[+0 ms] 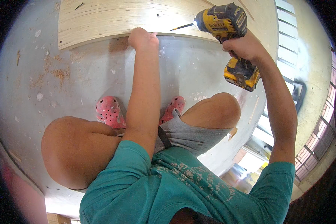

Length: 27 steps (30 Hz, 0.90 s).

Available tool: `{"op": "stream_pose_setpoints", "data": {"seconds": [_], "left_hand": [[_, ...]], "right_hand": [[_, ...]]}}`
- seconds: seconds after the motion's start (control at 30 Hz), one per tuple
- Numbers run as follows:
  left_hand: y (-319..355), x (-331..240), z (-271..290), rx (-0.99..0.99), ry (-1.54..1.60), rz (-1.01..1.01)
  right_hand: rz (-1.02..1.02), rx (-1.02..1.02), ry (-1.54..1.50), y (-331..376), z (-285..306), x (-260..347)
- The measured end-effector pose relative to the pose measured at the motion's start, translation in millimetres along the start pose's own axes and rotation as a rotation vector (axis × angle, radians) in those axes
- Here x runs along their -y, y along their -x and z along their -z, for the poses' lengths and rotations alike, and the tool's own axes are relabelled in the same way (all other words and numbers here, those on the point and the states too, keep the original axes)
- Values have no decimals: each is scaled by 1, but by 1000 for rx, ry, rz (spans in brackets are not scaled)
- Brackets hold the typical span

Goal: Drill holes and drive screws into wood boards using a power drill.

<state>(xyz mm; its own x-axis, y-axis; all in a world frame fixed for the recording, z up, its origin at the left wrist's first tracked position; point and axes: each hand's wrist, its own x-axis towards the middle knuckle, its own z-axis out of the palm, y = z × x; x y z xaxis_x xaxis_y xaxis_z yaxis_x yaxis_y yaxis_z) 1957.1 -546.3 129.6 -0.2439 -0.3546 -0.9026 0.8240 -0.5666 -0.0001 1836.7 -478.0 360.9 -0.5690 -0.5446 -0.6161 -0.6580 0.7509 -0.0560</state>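
Note:
A yellow and black cordless drill (pixel 222 22) is gripped in my right hand (pixel 244 48), fingers wrapped round its handle. Its long thin bit (pixel 182 27) points left over a pale wooden board (pixel 104 20), and a light glows at the drill's nose. The tip looks just above the board's near edge; contact cannot be made out. My left hand (pixel 141 39) is closed at that same edge, to the left of the bit. What its fingers hold, if anything, is hidden. A small dark screw-like piece (pixel 79 6) lies at the board's far left.
Sawdust (pixel 59 72) and white paint spots mark the grey floor (pixel 82 86). I squat close to the board in pink clogs (pixel 110 111), knees to either side. Pale slats (pixel 286 33) stand to the right, with a barred window (pixel 321 127) beyond.

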Motion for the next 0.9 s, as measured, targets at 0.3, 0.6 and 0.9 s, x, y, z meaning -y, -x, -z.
{"op": "stream_pose_setpoints", "data": {"seconds": [0.3,0.6,0.9], "left_hand": [[-2,4,1,5,1,-37],[16,-1,-7,8,-13,-36],[13,0,2,-26,-92,-33]], "right_hand": [[-1,4,-13,-3,-4,-5],[-17,64,15,-3,-4,-1],[27,-2,19,-8,-9,-5]]}}
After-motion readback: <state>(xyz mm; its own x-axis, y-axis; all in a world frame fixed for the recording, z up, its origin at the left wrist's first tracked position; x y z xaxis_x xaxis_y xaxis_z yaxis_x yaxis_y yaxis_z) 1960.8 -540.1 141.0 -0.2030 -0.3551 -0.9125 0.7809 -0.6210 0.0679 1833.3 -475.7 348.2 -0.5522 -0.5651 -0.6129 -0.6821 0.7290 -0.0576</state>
